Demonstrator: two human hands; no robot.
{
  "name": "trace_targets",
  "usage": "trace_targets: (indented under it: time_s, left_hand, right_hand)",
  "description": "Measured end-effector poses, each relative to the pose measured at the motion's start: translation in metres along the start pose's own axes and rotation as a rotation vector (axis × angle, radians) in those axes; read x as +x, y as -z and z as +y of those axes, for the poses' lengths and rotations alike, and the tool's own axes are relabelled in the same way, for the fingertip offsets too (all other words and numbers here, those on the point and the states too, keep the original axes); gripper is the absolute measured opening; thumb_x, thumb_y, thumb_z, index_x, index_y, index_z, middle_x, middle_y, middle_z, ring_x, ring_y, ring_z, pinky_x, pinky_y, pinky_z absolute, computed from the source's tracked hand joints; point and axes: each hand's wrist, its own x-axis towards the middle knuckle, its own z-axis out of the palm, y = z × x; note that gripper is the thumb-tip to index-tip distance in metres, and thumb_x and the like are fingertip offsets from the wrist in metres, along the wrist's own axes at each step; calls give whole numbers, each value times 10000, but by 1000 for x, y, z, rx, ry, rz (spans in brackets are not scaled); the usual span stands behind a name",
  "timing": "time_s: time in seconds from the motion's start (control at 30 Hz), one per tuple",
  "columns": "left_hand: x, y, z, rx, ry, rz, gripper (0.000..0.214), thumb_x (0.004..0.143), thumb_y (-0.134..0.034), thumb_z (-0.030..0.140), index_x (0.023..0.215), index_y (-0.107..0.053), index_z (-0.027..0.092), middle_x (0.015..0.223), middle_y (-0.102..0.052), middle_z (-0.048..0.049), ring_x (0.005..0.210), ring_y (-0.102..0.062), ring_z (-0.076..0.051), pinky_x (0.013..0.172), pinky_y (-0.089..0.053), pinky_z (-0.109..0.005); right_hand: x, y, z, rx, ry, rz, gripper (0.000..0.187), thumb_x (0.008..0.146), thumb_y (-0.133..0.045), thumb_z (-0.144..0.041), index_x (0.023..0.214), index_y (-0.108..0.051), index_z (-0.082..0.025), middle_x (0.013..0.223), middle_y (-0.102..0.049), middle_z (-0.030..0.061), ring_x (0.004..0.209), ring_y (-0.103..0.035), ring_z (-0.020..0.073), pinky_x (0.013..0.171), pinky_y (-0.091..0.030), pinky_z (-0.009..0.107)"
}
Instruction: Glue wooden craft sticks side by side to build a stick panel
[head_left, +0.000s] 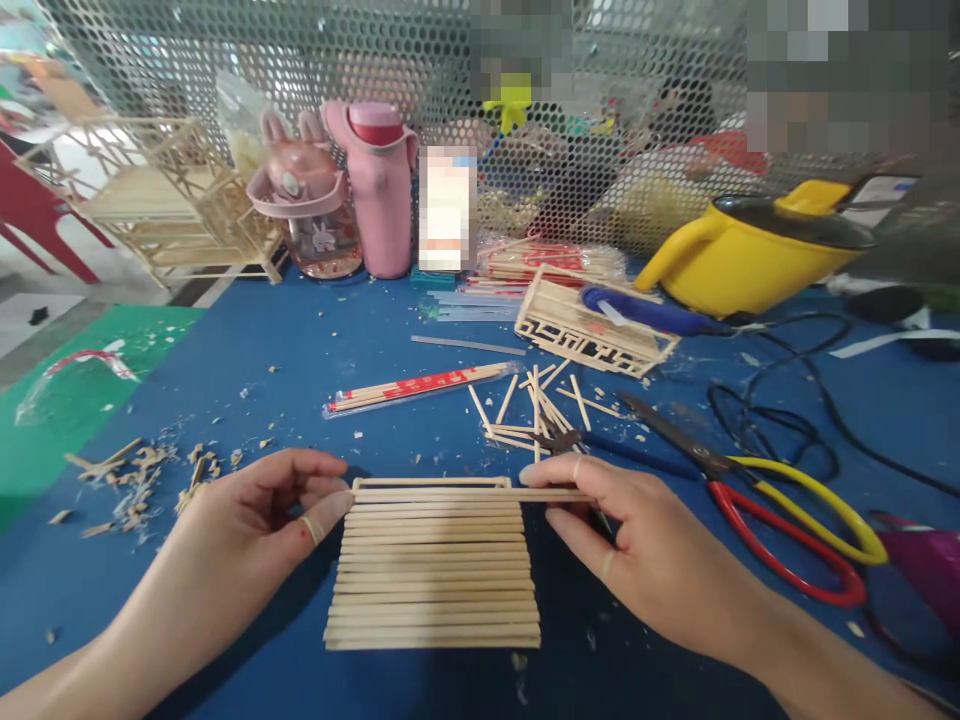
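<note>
stick panel [435, 570] (pale) between both hands [274, 510] [637, 515]

2 hands [262, 515] [637, 515] (1 pair), 1 slatted panel [435, 571], 2 bottles [381, 200] [319, 242], 1 pot [757, 262]

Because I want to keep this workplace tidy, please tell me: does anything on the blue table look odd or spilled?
Yes: wood scraps lie scattered at the left of the table, like unswept waste. The blue corded tool appears propped on the small stick frame, which looks unsteady.
</note>
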Motion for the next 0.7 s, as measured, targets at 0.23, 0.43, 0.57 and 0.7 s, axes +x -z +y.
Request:
trace_targets:
  time_s: [0.23,0.43,0.57,0.7]
  left_hand:
    - [2,1,-1,-42,66,-46,389,632,-724,466,888,-618,193,696,-696,-17,642,-627,-171,620,-520,-259]
    - [4,1,-1,-82,69,-66,389,622,-735,443,889,-604,192,669,-673,-2,605,-588,-148,604,-494,-249]
    - [5,1,-5,-123,64,-89,385,633,-742,415,905,-598,184,664,-658,8,606,-572,-135,621,-482,-245]
    - [6,1,-10,-178,58,-104,346,674,-737,375,922,-590,183,655,-624,34,614,-550,-113,627,-459,-227]
  right_hand:
    - [-3,1,4,-148,63,80,441,856,-415,-138,1273,-448,-279,1111,-673,17,991,-659,148,863,-536,274]
    - [-18,7,23,-544,-76,114,577,738,-640,-396,1259,-484,-205,1164,-654,115,985,-665,327,771,-579,457]
    - [-20,11,36,-551,-116,-20,500,809,-590,-378,1284,-503,-251,1167,-679,64,956,-691,275,728,-600,393]
    - [-15,18,35,-621,-90,66,510,817,-566,-424,1303,-520,-277,1183,-673,61,939,-693,308,653,-606,419]
